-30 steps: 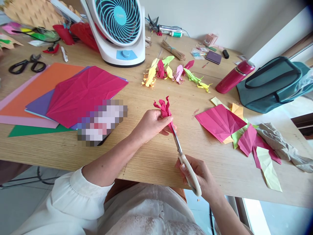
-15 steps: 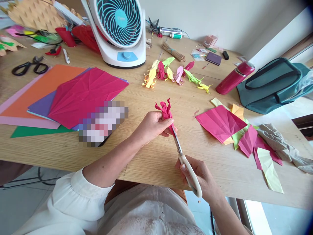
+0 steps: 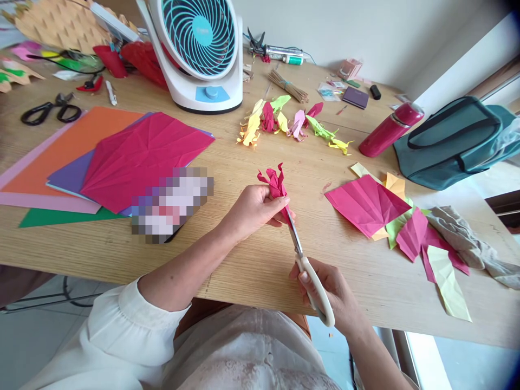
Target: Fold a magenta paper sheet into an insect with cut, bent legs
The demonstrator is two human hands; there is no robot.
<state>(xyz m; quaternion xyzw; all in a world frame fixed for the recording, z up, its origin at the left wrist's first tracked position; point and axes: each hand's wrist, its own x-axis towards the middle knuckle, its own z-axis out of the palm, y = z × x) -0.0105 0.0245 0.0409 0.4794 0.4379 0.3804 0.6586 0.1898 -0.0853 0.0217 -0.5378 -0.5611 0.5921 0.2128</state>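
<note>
Between the thumb and fingers of my left hand (image 3: 260, 208) is a small folded figure of crimson paper (image 3: 277, 183), its thin pointed limbs sticking up past the fingertips. My right hand (image 3: 325, 290) is closed round the cream handles of a pair of scissors (image 3: 296, 244). The blades point up and away from me, with their tips at the lower part of the paper figure, beside my left thumb. Whether the blades are closed on paper is hard to make out. Farther back on the table stand several folded paper figures (image 3: 298, 123) in yellow, green, pink and crimson.
Coloured paper sheets (image 3: 150, 157) lie left, beside a blurred-out object (image 3: 173, 206). Black-handled scissors (image 3: 51, 110) are farther left. A fan (image 3: 203, 59) stands at the back. Right are paper pieces (image 3: 365, 206), a cloth (image 3: 467, 238), a red flask (image 3: 390, 130) and a teal bag (image 3: 450, 141).
The scissor handles have shifted very slightly in my right hand. My left hand and the crimson paper figure stay in the same place.
</note>
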